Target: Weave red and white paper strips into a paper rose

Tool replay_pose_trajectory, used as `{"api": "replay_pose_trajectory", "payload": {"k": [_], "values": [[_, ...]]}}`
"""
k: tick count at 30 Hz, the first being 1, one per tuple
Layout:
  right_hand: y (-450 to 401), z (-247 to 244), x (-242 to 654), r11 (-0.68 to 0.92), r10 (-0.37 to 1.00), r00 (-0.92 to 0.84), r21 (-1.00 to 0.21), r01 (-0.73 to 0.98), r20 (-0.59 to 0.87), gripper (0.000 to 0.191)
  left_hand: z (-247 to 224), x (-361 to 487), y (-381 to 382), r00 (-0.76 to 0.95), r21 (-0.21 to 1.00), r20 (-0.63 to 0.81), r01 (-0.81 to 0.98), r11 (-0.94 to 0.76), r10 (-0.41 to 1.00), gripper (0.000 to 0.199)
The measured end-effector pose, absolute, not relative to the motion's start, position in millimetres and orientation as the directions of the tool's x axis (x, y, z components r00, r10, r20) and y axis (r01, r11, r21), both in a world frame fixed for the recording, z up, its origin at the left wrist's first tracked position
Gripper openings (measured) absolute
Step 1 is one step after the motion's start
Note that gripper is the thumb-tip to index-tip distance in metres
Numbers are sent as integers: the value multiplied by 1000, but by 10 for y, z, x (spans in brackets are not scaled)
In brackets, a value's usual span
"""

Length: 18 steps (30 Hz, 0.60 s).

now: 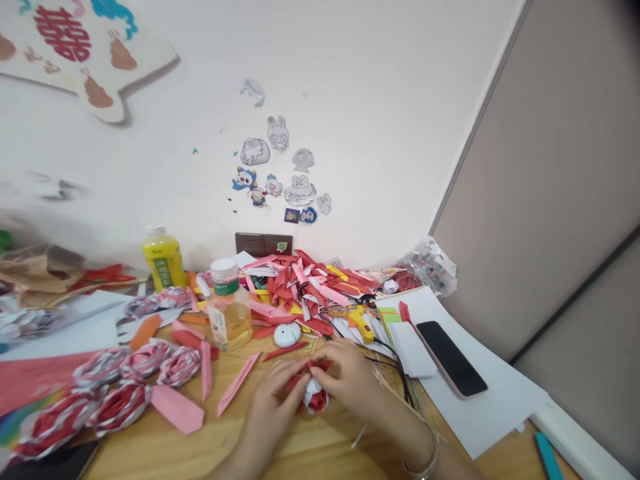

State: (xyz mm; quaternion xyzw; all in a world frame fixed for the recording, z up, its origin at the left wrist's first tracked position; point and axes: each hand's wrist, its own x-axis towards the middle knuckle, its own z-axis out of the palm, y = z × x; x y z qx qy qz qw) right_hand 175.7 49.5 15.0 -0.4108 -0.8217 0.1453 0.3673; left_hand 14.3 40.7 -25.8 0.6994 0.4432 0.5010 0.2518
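Over the wooden tabletop, my left hand and my right hand meet on a small red and white folded paper piece. Fingertips and thumbs of both hands pinch its upper, red part, which they partly cover. Its lower end, a rounded red and white curl, shows below my thumbs. Just beyond my fingers lie a white rounded case and a thin red paper strip. To the left of my left hand is a folded pink paper strip.
A heap of red and pink folded strips lies against the wall. A yellow glue gun with black cable, a phone on white paper, a drink bottle, a yellow bottle and twisted paper coils surround my hands.
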Motion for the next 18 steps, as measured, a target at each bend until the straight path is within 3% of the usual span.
{"api": "replay_pose_trajectory", "payload": {"k": [12,16,18], "values": [[513,108,1771,770,613,-430,-378,513,663,7,-264,134,358,-55,756,577,413,-508,815,14],[516,122,1789,782,609,-460,-393,483,647,8,-191,122,352,-3,786,541,359,-504,841,10],[503,164,1809,749,660,-471,-462,476,585,9,-126,109,354,42,833,473,305,-462,880,8]]}}
